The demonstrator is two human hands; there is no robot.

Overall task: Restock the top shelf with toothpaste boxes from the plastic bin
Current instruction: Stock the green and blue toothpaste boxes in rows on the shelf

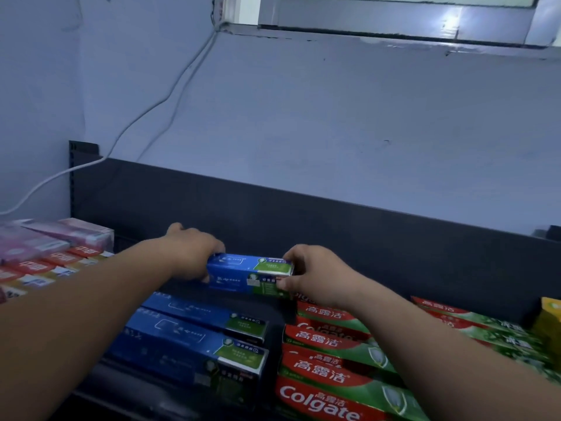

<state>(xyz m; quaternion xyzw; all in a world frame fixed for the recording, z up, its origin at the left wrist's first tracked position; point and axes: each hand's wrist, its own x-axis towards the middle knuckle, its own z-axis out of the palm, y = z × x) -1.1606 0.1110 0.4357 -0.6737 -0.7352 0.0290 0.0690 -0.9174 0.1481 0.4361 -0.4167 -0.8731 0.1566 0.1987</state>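
Landmark: dark matte back panel (334,226) of the top shelf (277,311), a flat sheet running the full width.

Blue-and-green toothpaste box (243,273): long rectangular glossy carton, lying lengthwise and level, just in front of the back panel's lower edge, about mid-width. Can't tell whether it sits on the shelf deck or is just above it.

Left hand (194,253): clamped on the carton's blue end, fingers curled over the top, thumb at the front lower edge. Right hand (315,275): pinching the green end, thumb on the front face, fingers wrapped over the top. Both forearms bare, extended toward the panel.

Further out from the panel, nearer the camera than the held carton: stack of blue cartons (194,338), same blue/green print, lying flat, long sides roughly parallel to the panel. Toward the panel's right half: red-and-green Colgate cartons (331,369), glossy, layered flat. Past those, a second Colgate row (485,326), angled. At the panel's right end: yellow carton (551,323), cut by the frame edge.

By the panel's left end: pink cartons (45,238), with red-and-white cartons (45,265) further out, all slightly blurred.

Above the panel: painted wall (334,117), scuffed. White cable (170,95) runs down it to the panel's left corner. Metal window frame (394,22) at top.
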